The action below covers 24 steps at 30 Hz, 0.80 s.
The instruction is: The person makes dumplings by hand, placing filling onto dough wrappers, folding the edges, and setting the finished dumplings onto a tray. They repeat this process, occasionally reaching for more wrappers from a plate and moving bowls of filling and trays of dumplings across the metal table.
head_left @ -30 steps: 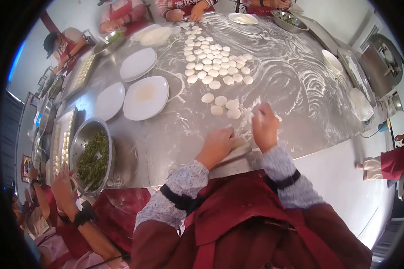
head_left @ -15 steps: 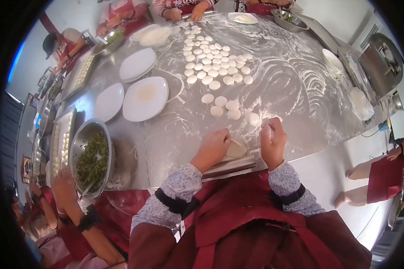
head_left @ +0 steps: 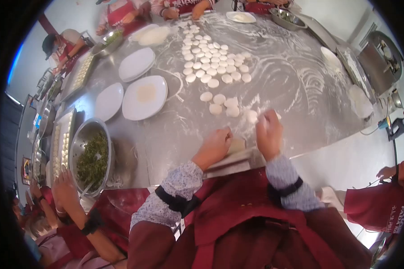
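Observation:
My left hand point(head_left: 213, 148) is closed at the table's near edge, its fingers on a thin, flat dough wrapper point(head_left: 237, 145). Beneath the wrapper, along the edge, lies a flat pale board-like piece point(head_left: 233, 163). My right hand point(head_left: 269, 136) is raised to the right of the wrapper with its fingers curled closed, slightly blurred; whatever it holds is hidden. Just beyond it lies a small round dough piece point(head_left: 252, 116) in loose flour. Several more flattened dough pieces point(head_left: 219, 99) sit a little farther away.
Many dough discs point(head_left: 213, 58) cover the floured steel table point(head_left: 283, 85). To the left are white plates point(head_left: 134, 112), a bowl of chopped green filling point(head_left: 94, 157) and a tray of small dough items point(head_left: 69, 123). A co-worker's hand point(head_left: 66, 188) is beside the bowl; other people stand around the table.
My right hand has moved up and slightly left, toward the floury dough piece. My left hand stays nearly in place at the wrapper. The person at the right has shifted.

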Motion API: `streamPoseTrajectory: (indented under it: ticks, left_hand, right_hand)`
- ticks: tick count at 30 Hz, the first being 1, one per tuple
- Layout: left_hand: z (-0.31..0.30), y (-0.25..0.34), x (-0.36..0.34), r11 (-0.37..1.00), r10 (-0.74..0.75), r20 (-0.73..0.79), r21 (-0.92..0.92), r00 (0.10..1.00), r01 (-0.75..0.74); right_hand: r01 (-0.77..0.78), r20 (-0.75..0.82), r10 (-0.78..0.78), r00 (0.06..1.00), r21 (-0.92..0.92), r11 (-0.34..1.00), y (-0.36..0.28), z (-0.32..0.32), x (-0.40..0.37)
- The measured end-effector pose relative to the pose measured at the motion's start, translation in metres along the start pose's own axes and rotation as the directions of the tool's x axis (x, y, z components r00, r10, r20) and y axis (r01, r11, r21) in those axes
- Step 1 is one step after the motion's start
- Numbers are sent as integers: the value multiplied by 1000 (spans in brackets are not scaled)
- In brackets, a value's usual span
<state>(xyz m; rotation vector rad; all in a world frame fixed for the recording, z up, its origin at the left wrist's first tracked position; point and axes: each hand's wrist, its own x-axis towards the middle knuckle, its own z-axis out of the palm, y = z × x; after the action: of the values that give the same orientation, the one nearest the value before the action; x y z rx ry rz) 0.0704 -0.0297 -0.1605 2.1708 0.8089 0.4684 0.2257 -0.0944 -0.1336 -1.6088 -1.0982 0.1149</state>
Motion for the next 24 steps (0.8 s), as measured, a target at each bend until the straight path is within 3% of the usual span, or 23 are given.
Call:
streamPoseTrajectory:
  ticks: [6,8,13,15,17,19,21,22,23,24]
  left_hand:
    - [13,10,21,999,11,-204,-50,979,-22]
    - [7,3,18,990,13,10,142,1000,-15]
    - [-1,0,-1,993,-78,14,-84,997,79]
    - [4,4,3,999,16,-82,-34,997,-19]
    - [6,13,14,999,-19,-42,-35,999,18]
    - [19,5,24,998,-18,-199,-62,980,6]
    - [9,-2,17,987,121,-79,117,990,-111]
    - [5,-3,13,971,126,-75,214,989,-107]
    - [-1,0,9,974,114,-65,204,991,-98]
    - [-9,3,8,989,-2,-20,146,1000,4]
  right_hand:
    - [55,-33,-58,998,-83,995,-2,41,36]
    - [42,-22,-43,999,-60,997,0,23,22]
    - [-86,3,86,996,47,995,7,-4,-10]
    - [77,-29,-79,996,-73,994,8,17,14]
    - [14,-46,-18,999,-81,997,3,41,35]
    - [62,-50,-69,996,-124,990,6,49,41]
    - [121,-80,-126,989,-63,991,6,35,30]
    - [-34,-45,32,998,-58,998,0,23,22]
    - [-49,-37,47,998,-65,997,-1,13,13]
    - [-52,-32,52,998,-12,999,-2,2,2]
